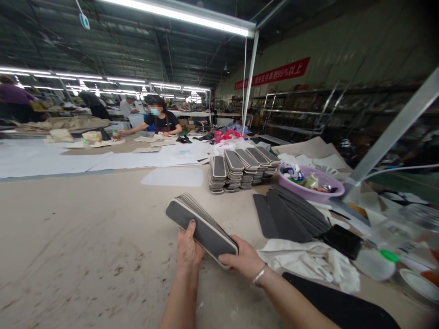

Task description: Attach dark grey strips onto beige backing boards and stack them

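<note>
A fanned stack of long grey pieces with pale edges (pixel 202 228) is held above the table, tilted down to the right. My left hand (pixel 190 244) grips its lower side near the middle, thumb on the grey top face. My right hand (pixel 242 258) is wrapped round the right end, thumb on top, with a silver bangle at the wrist. The fingers under the stack are hidden. Beyond it, several piles of similar grey pieces (pixel 234 160) stand side by side on the table.
Dark grey sheets (pixel 291 214), a white cloth (pixel 312 260) and a black panel (pixel 339 301) lie right of my hands. Behind them sits a purple basin (pixel 312 194). A metal post (pixel 398 125) rises at the right. Across the table a person (pixel 161 119) in a mask leans over material.
</note>
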Tool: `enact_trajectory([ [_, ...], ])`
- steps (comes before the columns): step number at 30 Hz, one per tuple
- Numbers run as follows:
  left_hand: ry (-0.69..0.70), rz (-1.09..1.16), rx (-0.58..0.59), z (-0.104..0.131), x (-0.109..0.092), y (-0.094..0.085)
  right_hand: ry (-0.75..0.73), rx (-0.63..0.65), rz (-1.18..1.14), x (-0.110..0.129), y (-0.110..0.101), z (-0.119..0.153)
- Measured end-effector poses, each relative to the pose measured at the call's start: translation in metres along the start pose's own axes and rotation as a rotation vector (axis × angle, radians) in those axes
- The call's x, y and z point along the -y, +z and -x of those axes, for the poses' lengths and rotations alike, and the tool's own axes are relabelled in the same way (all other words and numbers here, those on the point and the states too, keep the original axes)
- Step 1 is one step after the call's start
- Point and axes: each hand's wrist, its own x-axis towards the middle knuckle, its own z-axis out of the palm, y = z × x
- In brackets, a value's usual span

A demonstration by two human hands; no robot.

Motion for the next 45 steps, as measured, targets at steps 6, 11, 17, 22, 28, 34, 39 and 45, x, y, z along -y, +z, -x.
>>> enact_trajectory([
  [6, -0.125, -0.093, -0.011, 0.003, -0.003, 0.000, -0.012, 0.090, -0.310, 0.005, 0.005, 0.006],
  [11, -0.182, 0.113, 0.064, -0.002, -0.007, -0.004, -0.045, 0.228, -0.532, 0.059, -0.004, -0.022],
  [17, -0.216, 0.156, -0.026, -0.007, -0.010, -0.014, -0.187, 0.147, -0.635, 0.155, -0.040, -0.108],
  [22, -0.252, 0.176, -0.044, -0.005, -0.010, -0.013, -0.184, -0.049, -0.839, 0.178, -0.053, -0.195],
  [28, -0.297, 0.207, -0.031, -0.004, -0.008, -0.014, -0.005, -0.267, -0.917, 0.128, -0.046, -0.255],
  [34, -0.315, 0.216, -0.023, -0.003, -0.008, -0.015, 0.059, -0.331, -0.906, 0.099, -0.045, -0.264],
  [39, -0.322, 0.221, -0.058, -0.005, -0.008, -0.015, 0.089, -0.347, -0.831, 0.100, -0.051, -0.264],
  [45, -0.336, 0.232, -0.032, -0.005, -0.007, -0.015, 0.143, -0.344, -0.687, 0.099, -0.060, -0.252],
])
